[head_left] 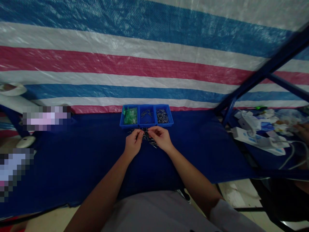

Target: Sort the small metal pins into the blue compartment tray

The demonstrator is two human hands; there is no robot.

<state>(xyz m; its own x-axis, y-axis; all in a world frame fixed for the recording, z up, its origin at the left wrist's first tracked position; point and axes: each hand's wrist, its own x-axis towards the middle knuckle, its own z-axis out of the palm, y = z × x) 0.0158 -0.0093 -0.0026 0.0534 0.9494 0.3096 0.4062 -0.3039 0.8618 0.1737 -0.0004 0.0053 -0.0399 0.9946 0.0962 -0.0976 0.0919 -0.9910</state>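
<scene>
head view, left grip: the left hand (133,142) rests on the table (72,154), fingers curled narrow over the small metal pins (147,137); whether it pinches one i cannot tell
head view, right grip: the right hand (160,138) sits just beside the left, fingertips drawn close, touching the same pins; a hold i cannot tell
pins: a loose heap between and just beyond both grips, on the blue cloth
tray: a blue three-part tray (146,115) just beyond the grips; green pieces (130,116) in its left part, metal pins in the middle and right parts
far right of the grips: a white power strip (256,137), well apart
</scene>
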